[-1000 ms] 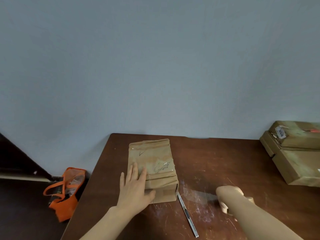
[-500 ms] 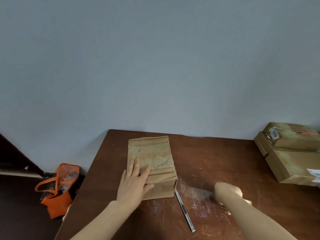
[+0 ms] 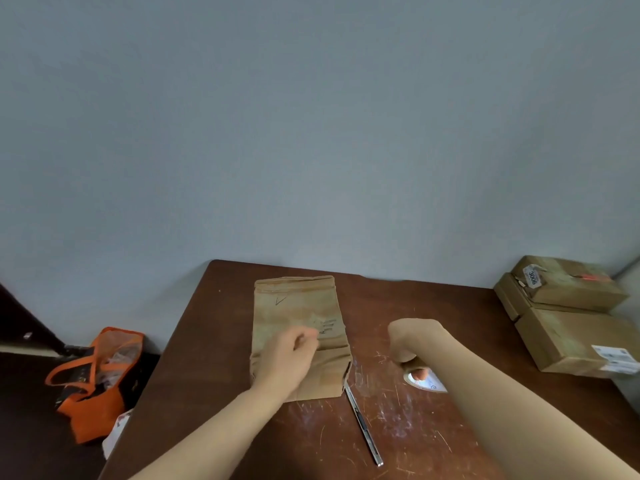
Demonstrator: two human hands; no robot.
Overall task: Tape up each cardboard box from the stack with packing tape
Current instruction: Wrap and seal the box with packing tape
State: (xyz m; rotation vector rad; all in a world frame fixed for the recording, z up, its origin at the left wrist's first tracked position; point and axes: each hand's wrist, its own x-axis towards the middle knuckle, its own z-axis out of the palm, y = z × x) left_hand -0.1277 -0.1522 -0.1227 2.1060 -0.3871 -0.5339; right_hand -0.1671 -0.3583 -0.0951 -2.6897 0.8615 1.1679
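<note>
Cardboard box (image 3: 298, 306), brown and creased, is set lengthwise on a dark brown wooden table (image 3: 214, 358), left of the table's middle, with a small check mark and faint writing seen on its top.

The left hand (image 3: 287, 358) is placed over the near half of the box, its fingers curled in toward the thumb. Whether anything is pinched between them cannot be told, as the hand is blurred.

The right hand (image 3: 415, 337) is held to the right of the box, apart from it, its fingers closed around a roll of packing tape (image 3: 427, 381) that is kept just above or on the scratched tabletop.

A slim metal cutter (image 3: 363, 427) is laid on the table by the box's near right corner.

A stack of cardboard boxes (image 3: 571, 323) is seen at the far right edge. An orange bag (image 3: 100, 386) is seen on the floor to the left.
</note>
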